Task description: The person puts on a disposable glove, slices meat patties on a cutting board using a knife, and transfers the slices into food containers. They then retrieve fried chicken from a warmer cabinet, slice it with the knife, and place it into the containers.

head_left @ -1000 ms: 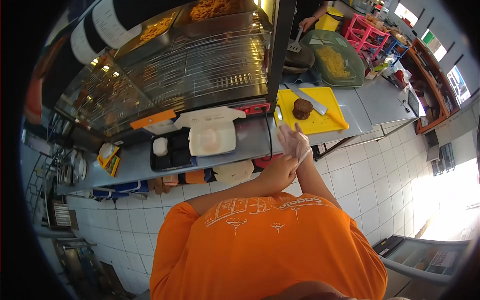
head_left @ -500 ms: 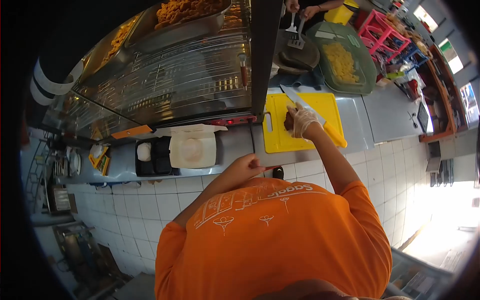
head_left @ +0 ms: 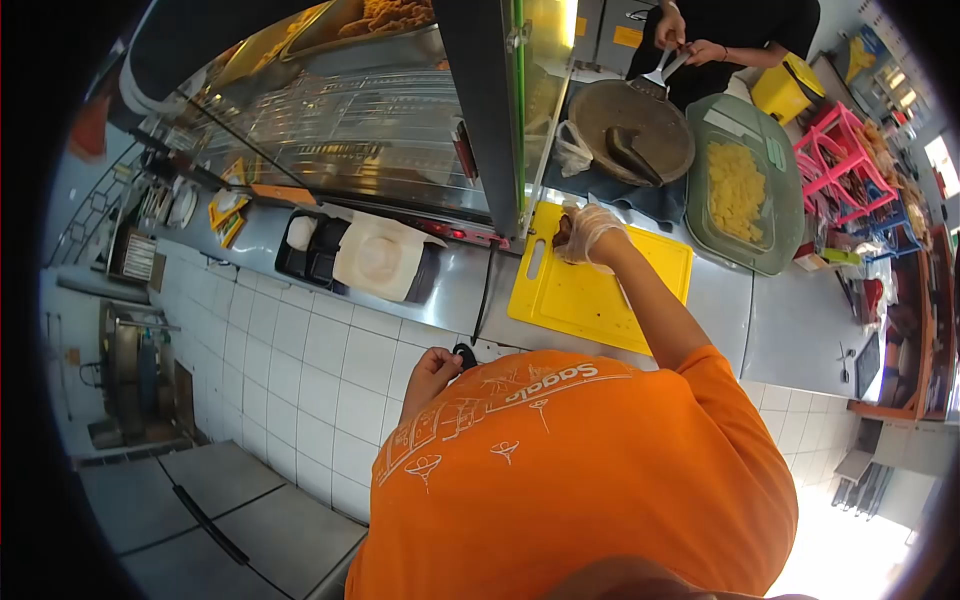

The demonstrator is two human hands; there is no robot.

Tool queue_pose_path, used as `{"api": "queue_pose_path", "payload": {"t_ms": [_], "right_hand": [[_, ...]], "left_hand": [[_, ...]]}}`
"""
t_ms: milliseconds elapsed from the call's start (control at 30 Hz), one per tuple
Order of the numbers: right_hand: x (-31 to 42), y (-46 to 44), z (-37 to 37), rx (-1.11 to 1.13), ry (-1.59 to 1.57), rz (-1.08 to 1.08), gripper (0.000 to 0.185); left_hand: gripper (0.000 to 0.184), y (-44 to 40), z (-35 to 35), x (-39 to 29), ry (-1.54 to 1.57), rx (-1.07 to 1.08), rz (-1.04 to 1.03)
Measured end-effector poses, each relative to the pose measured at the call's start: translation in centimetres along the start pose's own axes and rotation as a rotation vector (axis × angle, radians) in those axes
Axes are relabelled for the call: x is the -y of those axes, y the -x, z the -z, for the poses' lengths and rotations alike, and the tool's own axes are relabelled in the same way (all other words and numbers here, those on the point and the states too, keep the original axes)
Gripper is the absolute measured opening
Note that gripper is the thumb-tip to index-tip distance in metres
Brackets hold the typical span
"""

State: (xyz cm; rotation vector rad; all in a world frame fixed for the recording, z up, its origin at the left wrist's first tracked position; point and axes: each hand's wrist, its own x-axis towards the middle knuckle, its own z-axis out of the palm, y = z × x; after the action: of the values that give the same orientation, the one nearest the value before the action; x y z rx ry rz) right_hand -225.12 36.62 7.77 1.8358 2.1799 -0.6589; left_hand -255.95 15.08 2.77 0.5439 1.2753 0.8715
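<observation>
My right hand [head_left: 594, 238], in a clear plastic glove, is closed around a dark brown piece of food [head_left: 563, 230], possibly cooked meat. It is at the upper left corner of a yellow cutting board [head_left: 585, 305], beside the handle slot. Small dark crumbs dot the board. The knife from the earlier frame cannot be made out now; my forearm covers part of the board. My left hand [head_left: 432, 370] is low in front of my shirt, below the counter edge, with its fingers curled together. Whatever they may hold is hidden.
Behind the board are a round stone mortar [head_left: 640, 125] with a dark pestle and a green-lidded tub [head_left: 745, 190] of yellow food. A co-worker's hands [head_left: 690, 45] hold metal spatulas above. Left are a heated glass display case [head_left: 340, 150] and a paper-lined takeaway box [head_left: 380, 265].
My right hand has moved with the brown piece to the board's upper left corner. My left hand has dropped lower and left. The view has shifted, showing more of the mortar and co-worker.
</observation>
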Motion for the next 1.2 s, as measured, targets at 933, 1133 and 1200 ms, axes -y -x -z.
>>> {"api": "queue_pose_path", "payload": {"t_ms": [933,1133,1200], "right_hand": [[-3.2,9.3,-4.5,0.042,0.303,-0.010,0.052],[-3.0,11.2,-4.7,-0.020,-0.144,-0.493,0.064],[-3.0,11.4,-5.1,-0.060,-0.241,-0.576,0.067]], "left_hand": [[0.014,1.6,-5.4,1.5,-0.130,0.000,-0.060],[0.014,0.1,-4.9,1.1,-0.171,0.029,-0.029],[0.014,0.0,-4.9,0.9,-0.149,0.041,0.023]]}}
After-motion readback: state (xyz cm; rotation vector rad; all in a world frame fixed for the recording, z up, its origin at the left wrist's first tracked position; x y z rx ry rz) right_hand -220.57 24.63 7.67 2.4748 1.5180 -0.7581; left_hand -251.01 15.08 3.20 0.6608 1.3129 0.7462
